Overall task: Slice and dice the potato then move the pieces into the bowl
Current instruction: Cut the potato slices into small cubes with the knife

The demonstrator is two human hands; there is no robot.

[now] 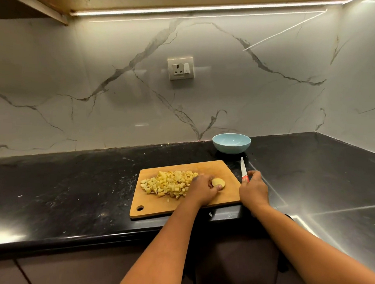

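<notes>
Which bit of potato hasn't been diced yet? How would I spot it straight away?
Find the wooden cutting board on the black counter. Right of the heap of diced cubes, the left hand holds a potato piece. Unlike the cubes, it is one round, flat-faced chunk.

My left hand (202, 190) and right hand (254, 191) were bare, both forearms uncovered, no sleeves, rings or watch showing.

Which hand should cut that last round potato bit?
The right hand, probably: it grips the knife just beside the cutting board, while the left hand pinches the potato slice.
</notes>
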